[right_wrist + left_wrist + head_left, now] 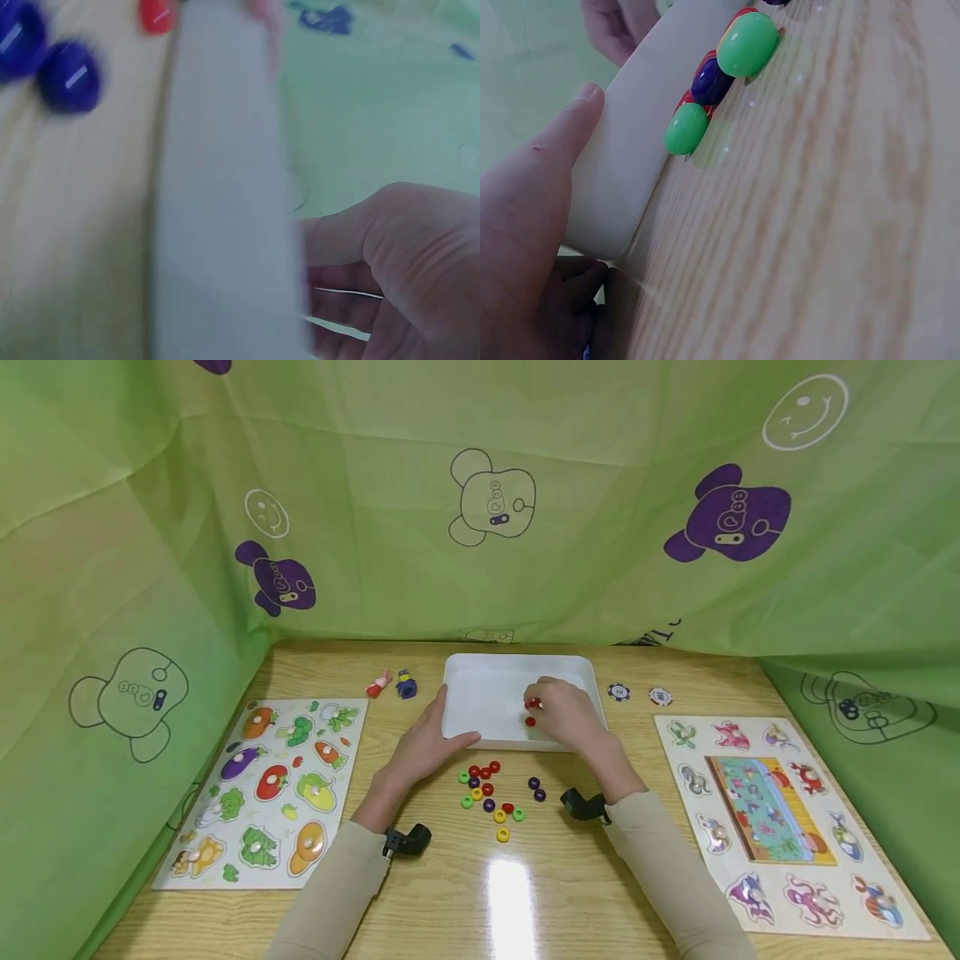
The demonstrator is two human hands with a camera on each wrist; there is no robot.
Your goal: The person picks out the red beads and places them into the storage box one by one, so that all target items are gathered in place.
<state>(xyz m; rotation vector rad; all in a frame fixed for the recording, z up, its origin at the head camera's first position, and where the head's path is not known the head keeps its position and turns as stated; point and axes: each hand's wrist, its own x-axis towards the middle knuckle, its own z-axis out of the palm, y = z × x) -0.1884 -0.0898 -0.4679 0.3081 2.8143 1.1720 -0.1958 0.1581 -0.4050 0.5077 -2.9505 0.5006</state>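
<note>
A white rectangular tray (491, 693) stands on the wooden table. My left hand (424, 745) rests against its front left corner, thumb along the front and fingers by the left side. In the left wrist view the thumb (581, 112) lies against the tray wall (626, 157). Over the right part of the tray is my right hand (566, 712), its fingers pinching a red ring bead (532, 702). Just below the fingertips, another red bead (530, 722) lies on the tray floor. In the right wrist view the tray wall (225, 187) hides those fingertips.
Several red, purple, green and yellow ring beads (503, 835) lie in front of the tray. A vegetable puzzle board (281, 835) is at left, a sea-animal board (757, 893) at right. Small figures (406, 684) and poker chips (618, 692) flank the tray. Green cloth (390, 568) surrounds the table.
</note>
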